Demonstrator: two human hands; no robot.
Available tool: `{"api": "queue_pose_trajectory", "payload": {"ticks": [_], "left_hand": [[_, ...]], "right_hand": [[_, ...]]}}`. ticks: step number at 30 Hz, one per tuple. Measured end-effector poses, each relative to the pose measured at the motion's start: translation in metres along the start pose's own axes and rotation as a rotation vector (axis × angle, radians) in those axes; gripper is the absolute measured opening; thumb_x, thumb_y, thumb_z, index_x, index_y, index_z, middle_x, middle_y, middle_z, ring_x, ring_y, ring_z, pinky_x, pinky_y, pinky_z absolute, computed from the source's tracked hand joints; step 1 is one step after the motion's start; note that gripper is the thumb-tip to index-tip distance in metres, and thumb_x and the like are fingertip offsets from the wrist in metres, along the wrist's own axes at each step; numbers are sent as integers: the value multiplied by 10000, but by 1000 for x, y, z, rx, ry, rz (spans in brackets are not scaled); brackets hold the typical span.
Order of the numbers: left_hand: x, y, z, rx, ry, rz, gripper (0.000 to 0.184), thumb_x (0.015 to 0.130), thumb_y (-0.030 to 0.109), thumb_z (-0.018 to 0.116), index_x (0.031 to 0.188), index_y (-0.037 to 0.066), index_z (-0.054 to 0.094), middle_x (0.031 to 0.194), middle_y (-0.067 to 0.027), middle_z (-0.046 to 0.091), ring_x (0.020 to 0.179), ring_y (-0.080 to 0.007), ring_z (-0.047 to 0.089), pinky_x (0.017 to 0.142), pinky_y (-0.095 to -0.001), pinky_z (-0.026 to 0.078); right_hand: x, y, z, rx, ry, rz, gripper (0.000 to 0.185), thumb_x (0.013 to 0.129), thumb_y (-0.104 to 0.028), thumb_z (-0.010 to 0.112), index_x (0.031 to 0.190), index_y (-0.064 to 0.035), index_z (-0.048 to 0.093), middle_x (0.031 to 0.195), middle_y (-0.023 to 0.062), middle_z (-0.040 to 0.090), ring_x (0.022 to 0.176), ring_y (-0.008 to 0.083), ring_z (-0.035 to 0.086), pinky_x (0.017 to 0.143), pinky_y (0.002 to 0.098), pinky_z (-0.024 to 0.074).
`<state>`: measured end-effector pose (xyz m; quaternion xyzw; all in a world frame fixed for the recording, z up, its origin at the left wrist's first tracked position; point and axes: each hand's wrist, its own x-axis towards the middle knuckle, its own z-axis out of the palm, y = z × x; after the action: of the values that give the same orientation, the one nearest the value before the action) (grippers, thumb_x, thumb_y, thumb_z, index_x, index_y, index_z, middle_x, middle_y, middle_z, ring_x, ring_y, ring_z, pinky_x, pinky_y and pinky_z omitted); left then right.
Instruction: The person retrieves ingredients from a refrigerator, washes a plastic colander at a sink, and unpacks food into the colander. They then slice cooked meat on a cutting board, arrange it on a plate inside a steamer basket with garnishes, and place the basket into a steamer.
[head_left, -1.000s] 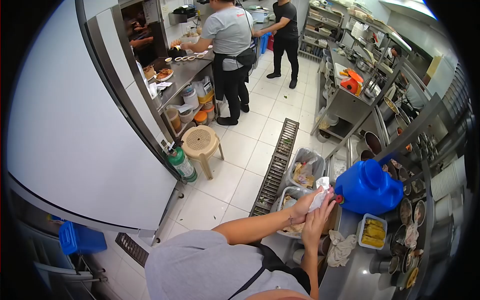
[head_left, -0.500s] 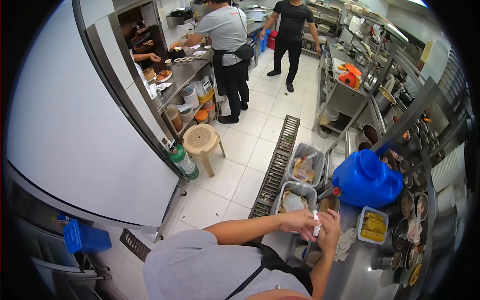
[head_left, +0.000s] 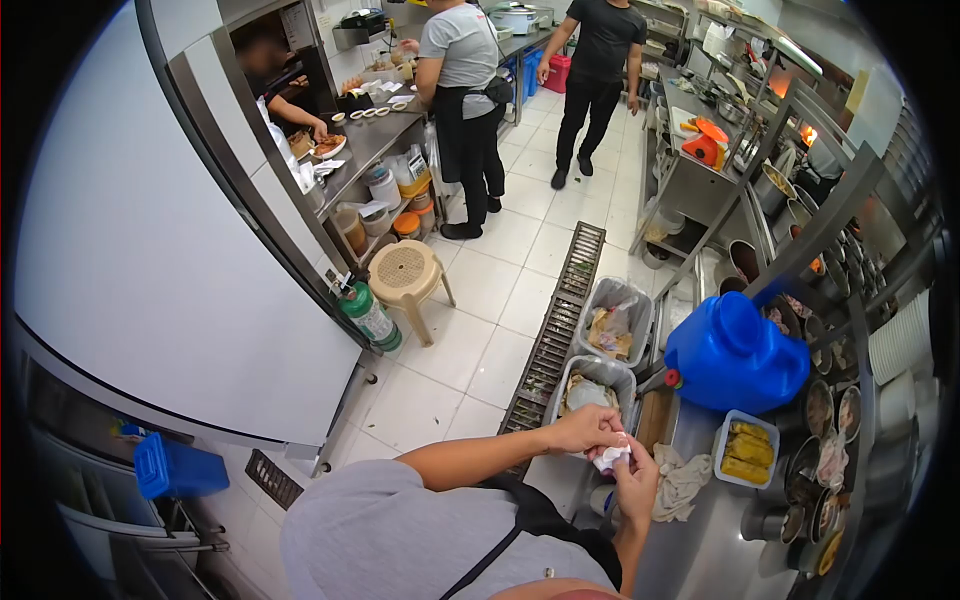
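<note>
My left hand (head_left: 585, 430) and my right hand (head_left: 637, 482) meet in front of my body, both closed on a small white crumpled paper (head_left: 612, 455). The fingertips pinch it from both sides. A purplish patch shows at its lower edge; I cannot make out what that is. To the right of my right hand, a whitish cloth (head_left: 682, 482) lies bunched on the steel counter (head_left: 690, 560). Past my left hand stands a grey bin (head_left: 625, 385) with a liner and waste inside.
A second bin (head_left: 645, 325) stands beside the floor drain (head_left: 560, 330). On the right are a blue jug (head_left: 735, 350), a tub of yellow food (head_left: 748, 450) and several pots. A stool (head_left: 408, 272) and green cylinder (head_left: 370, 318) stand left. Two people (head_left: 465, 100) (head_left: 600, 90) are ahead.
My hands have shifted slightly left with the white paper, which looks more crumpled. The person in black has stepped nearer. At the window, another person's hand has moved to the plate of food.
</note>
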<state>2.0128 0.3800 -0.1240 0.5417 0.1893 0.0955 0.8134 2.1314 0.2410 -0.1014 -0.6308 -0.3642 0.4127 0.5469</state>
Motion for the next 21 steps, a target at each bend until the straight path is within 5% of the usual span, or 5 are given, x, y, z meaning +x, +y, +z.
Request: {"api": "queue_pose_trajectory", "payload": {"ticks": [1,8,10,18,21], "left_hand": [[-1,2,-1,24,15,13,274,906,255,700,948,3,601,700,-31,625,543,-73,570,460,-213,451],[-2,-9,-1,52,2,-38,243,960,276,617,908,39,616,706,2,619,543,-59,559,459,-215,447],[-7,-5,3,114,-23,14,236,970,275,599,921,45,619,721,0,619,566,-60,564,480,-217,454],[-7,-8,17,-13,6,156,232,966,277,618,914,51,619,766,-15,606,627,-68,558,551,-208,450],[-3,-13,10,-119,2,-30,255,945,287,654,880,45,611,739,-6,593,588,-60,525,517,-201,428]], "right_hand": [[-1,6,3,115,-6,-136,358,907,16,544,1261,61,573,894,87,674,790,129,646,676,262,545],[-3,-4,2,-26,23,-4,396,874,28,605,1266,69,563,817,109,691,677,139,662,612,269,545],[-2,-2,0,-271,28,-83,350,865,9,637,1210,54,595,809,104,697,648,117,645,585,259,521],[4,13,-7,-196,231,-80,192,853,-21,671,1032,21,617,782,87,672,653,96,615,570,258,481],[3,19,-1,-321,210,-164,231,863,-49,673,1071,25,604,805,118,669,677,145,636,597,294,493]]}}
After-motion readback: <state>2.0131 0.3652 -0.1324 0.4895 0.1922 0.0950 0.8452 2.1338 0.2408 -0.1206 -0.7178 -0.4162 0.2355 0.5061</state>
